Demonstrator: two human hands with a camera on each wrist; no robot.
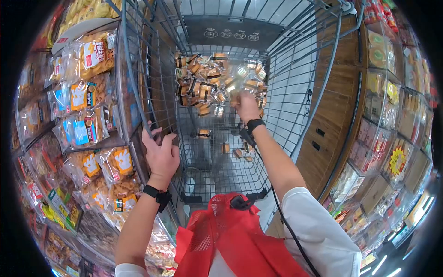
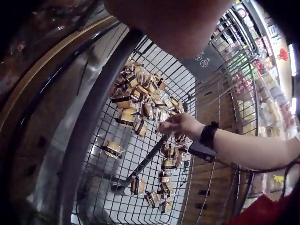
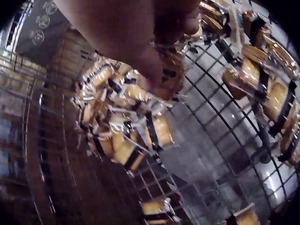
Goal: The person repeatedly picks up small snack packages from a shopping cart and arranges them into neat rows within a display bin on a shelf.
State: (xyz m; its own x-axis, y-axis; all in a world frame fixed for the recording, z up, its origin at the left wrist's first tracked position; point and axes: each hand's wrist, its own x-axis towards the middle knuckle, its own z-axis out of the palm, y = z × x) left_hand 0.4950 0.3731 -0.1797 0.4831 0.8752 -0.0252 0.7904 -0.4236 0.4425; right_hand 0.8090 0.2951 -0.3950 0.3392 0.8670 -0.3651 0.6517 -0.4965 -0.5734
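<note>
Inside the wire shopping cart, my right hand reaches down into a pile of small wrapped cakes. Its thumb and fingers pinch a clear-wrapped cake, which the hand partly hides. The cakes are golden-brown, each with a dark band around it. My left hand rests at the cart's left rim, fingers loosely bent with no cake in them. In the left wrist view that hand is a blurred shape at the top, above the dark rim bar.
A few loose cakes lie nearer me on the cart floor. Shelves of bagged snacks press close on the left. Wooden panelling and boxed goods line the right. A red vest and a cable hang in front.
</note>
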